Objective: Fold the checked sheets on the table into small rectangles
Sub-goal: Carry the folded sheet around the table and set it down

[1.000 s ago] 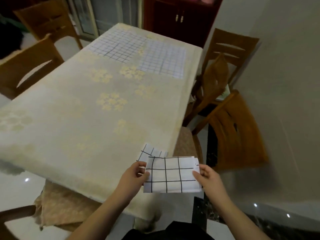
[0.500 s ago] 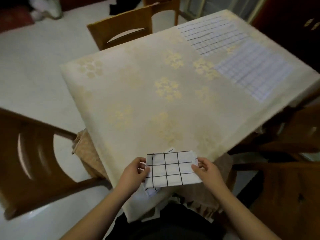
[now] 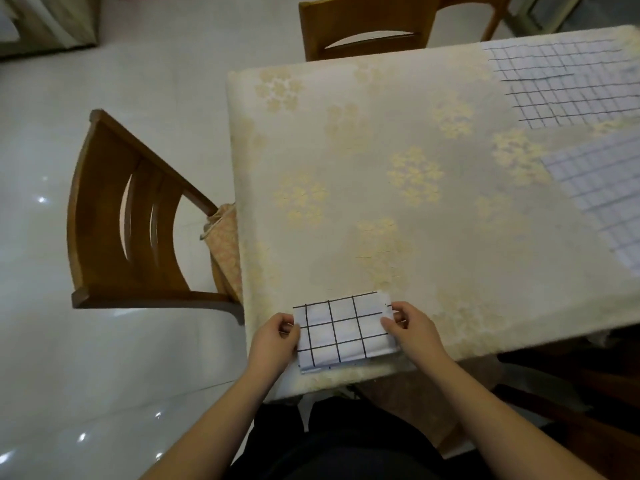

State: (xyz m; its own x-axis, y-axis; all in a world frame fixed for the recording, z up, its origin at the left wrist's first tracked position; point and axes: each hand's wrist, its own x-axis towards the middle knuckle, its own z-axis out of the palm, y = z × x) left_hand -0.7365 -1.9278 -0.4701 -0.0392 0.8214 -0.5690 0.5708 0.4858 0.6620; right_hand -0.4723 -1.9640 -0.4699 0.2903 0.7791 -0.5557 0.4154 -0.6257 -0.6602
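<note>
Across the cream, floral-patterned tablecloth of the rectangular table (image 3: 398, 188), two unfolded white sheets with thin dark checks lie flat at the far right: one at the far corner (image 3: 568, 84), the other nearer along the right edge (image 3: 602, 195); both are well apart from the hands. Brown wooden chairs stand at the left side (image 3: 117, 216) and at the far end (image 3: 363, 26). At the near edge of the table lies the small folded rectangle of white checked sheet (image 3: 343, 330), its long axis running left to right, squarely between the hands. The left hand (image 3: 273, 341) pinches its left short edge with curled fingers; the right hand (image 3: 412, 329) pinches its right short edge likewise. Neither hand is nearer; each holds one end. Compared with one second ago, the rectangle, then held up off the near corner over another small checked piece, is now over the tablecloth at the near edge, seemingly resting on it, and that other piece is no longer visible. The view has swung left.
</note>
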